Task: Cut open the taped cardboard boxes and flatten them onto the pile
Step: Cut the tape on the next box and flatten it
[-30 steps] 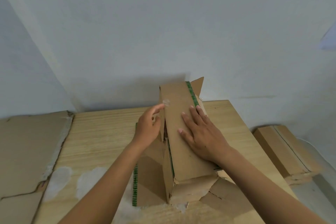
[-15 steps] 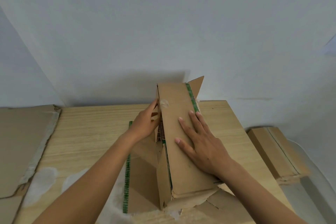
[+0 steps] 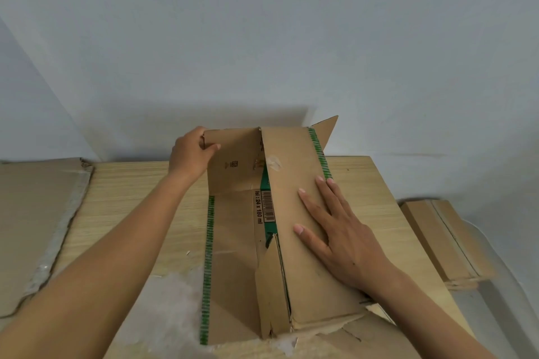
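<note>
- Since half a second ago, the left hand [image 3: 191, 156] has swung a side flap [image 3: 233, 163] of the box [image 3: 294, 265] outward to the left. The flap now stands open and square-on, where it lay close against the box before.
- The left hand's fingers are curled round the flap's upper left corner, the thumb on the near face.
- The right hand [image 3: 341, 237] lies flat on the box's sloping top panel, fingers straight and spread, palm pressing down, as in the earlier frames.
- The box is a long, narrow brown corrugated carton. It runs from the table's near edge towards its far edge, right of the middle, and is partly collapsed.
- The near end of the box is crumpled and torn, and a pointed flap sticks up at the far right corner.
- A green hatched strip [image 3: 319, 154] runs along the top panel's right edge, and another runs along the left edge of the panel lying flat on the table.
- A barcode [image 3: 267, 204] and the print "isi : 24 x 180 ml" show on the opened side.
- The table [image 3: 131, 198] is pale wood grain, with whitish patches [image 3: 166, 300] near its front edge.
- Flat cardboard [image 3: 38, 213] with a ragged taped edge lies along the table's left edge.
- A second box [image 3: 437, 242], brown and closed, lies lower down beyond the table's right edge.
</note>
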{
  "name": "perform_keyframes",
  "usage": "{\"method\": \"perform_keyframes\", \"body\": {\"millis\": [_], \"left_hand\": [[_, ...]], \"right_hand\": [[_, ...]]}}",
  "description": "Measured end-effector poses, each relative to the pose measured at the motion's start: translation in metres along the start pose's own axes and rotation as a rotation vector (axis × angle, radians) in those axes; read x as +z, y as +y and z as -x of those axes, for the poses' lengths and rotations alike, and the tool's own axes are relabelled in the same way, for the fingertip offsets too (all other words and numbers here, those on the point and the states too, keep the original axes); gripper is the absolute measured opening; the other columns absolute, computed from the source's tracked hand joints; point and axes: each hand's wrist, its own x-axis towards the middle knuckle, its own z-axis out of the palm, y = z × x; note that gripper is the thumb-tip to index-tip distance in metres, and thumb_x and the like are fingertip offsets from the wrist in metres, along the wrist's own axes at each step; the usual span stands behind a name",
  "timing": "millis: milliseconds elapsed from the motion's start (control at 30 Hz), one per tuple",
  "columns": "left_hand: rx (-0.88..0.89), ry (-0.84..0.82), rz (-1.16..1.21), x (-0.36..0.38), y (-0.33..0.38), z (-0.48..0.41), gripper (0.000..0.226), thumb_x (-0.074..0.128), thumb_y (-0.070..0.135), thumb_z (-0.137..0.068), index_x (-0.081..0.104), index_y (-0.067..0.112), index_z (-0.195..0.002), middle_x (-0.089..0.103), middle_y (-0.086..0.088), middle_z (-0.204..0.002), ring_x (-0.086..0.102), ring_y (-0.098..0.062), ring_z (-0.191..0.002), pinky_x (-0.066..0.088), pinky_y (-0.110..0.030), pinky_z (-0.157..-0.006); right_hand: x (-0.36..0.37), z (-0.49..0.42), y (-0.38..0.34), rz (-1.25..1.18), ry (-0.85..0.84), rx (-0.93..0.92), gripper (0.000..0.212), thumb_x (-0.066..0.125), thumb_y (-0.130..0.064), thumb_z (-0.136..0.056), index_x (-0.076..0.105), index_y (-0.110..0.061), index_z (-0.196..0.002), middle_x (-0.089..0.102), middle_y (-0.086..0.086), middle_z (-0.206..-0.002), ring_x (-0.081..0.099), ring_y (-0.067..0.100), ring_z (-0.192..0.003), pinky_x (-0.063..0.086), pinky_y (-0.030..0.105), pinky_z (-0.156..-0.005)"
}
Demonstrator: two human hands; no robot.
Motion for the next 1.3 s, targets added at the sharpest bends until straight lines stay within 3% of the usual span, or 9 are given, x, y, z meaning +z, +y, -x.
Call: {"method": "perform_keyframes", "body": {"millis": [100, 267, 400, 500, 633, 767, 867, 1067, 1300], "left_hand": [[-0.057, 0.012, 0.049, 0.003, -0.003, -0.017, 0.023, 0.071, 0.022, -0.085, 0.061, 0.007, -0.098, 0.068, -0.008, -0.100, 0.063, -0.026, -0.091, 0.053, -0.043, -0.082], [-0.090, 0.022, 0.217, 0.010, -0.001, -0.013, 0.035, 0.066, 0.014, -0.089, 0.057, 0.009, -0.123, 0.063, -0.008, -0.120, 0.060, -0.024, -0.111, 0.047, -0.030, -0.089], [-0.096, 0.003, 0.219, 0.004, -0.001, 0.024, 0.070, 0.063, 0.021, -0.092, 0.026, 0.017, -0.150, 0.040, -0.009, -0.148, 0.040, -0.022, -0.135, 0.039, -0.041, -0.109], [0.016, -0.012, 0.149, -0.001, 0.007, 0.073, 0.066, 0.061, 0.022, -0.093, 0.027, 0.023, -0.150, 0.030, 0.000, -0.155, 0.034, -0.019, -0.139, 0.035, -0.043, -0.112], [0.175, -0.384, 0.169, -0.001, 0.024, 0.146, 0.051, 0.052, 0.006, -0.094, 0.044, 0.028, -0.139, 0.041, 0.012, -0.145, 0.033, 0.002, -0.127, 0.034, -0.030, -0.110], [0.102, -0.731, 0.333, 0.009, 0.031, 0.184, 0.051, 0.060, 0.017, -0.093, 0.045, 0.032, -0.139, 0.047, 0.013, -0.141, 0.044, -0.007, -0.129, 0.039, -0.036, -0.107], [0.089, -0.701, 0.413, 0.005, 0.029, 0.191, 0.047, 0.067, 0.021, -0.088, 0.050, 0.029, -0.131, 0.058, 0.011, -0.129, 0.052, -0.006, -0.123, 0.043, -0.038, -0.106], [0.155, -0.545, 0.338, -0.027, 0.009, 0.202, 0.029, 0.070, 0.008, -0.084, 0.061, 0.030, -0.101, 0.068, 0.010, -0.103, 0.063, 0.000, -0.099, 0.047, -0.018, -0.092], [0.169, -0.462, 0.273, -0.061, -0.017, 0.229, 0.011, 0.077, 0.009, -0.078, 0.070, 0.015, -0.084, 0.073, 0.005, -0.082, 0.070, -0.010, -0.079, 0.056, -0.028, -0.076]], "right_hand": [[0.002, -0.001, 0.000, 0.017, -0.003, 0.005, 0.073, -0.004, -0.077, -0.076, -0.009, -0.050, -0.144, -0.029, -0.019, -0.152, -0.032, -0.002, -0.136, 0.045, 0.028, -0.101], [0.003, -0.002, 0.000, 0.000, 0.010, 0.019, 0.074, -0.003, -0.076, -0.077, -0.007, -0.049, -0.145, -0.026, -0.019, -0.153, -0.030, -0.002, -0.137, 0.041, 0.029, -0.104], [0.003, -0.002, 0.000, -0.016, 0.027, 0.024, 0.076, 0.000, -0.076, -0.077, -0.004, -0.047, -0.147, -0.022, -0.018, -0.155, -0.026, -0.001, -0.139, 0.036, 0.030, -0.106], [0.003, -0.002, -0.001, -0.045, 0.038, 0.029, 0.073, 0.011, -0.077, -0.083, 0.003, -0.045, -0.148, -0.016, -0.015, -0.157, -0.021, 0.000, -0.141, 0.032, 0.033, -0.109], [0.004, 0.001, -0.003, -0.065, 0.034, 0.046, 0.064, 0.024, -0.063, -0.091, 0.007, -0.042, -0.150, -0.012, -0.012, -0.158, -0.017, 0.004, -0.143, 0.028, 0.036, -0.111], [0.005, 0.003, -0.003, -0.077, 0.037, 0.059, 0.064, 0.026, -0.062, -0.092, 0.009, -0.041, -0.150, -0.008, -0.010, -0.159, -0.014, 0.005, -0.144, 0.027, 0.039, -0.112], [0.003, 0.004, -0.004, -0.068, 0.028, 0.074, 0.064, 0.025, -0.062, -0.093, 0.009, -0.039, -0.150, -0.008, -0.009, -0.159, -0.012, 0.007, -0.145, 0.026, 0.043, -0.112], [0.001, 0.004, -0.005, -0.082, 0.026, 0.078, 0.062, 0.026, -0.061, -0.094, 0.012, -0.038, -0.150, -0.004, -0.007, -0.160, -0.008, 0.009, -0.146, 0.021, 0.044, -0.114], [0.000, 0.006, -0.010, -0.052, 0.030, 0.091, 0.062, 0.025, -0.061, -0.094, 0.012, -0.037, -0.150, -0.003, -0.007, -0.160, -0.008, 0.010, -0.146, 0.022, 0.046, -0.113]]}}
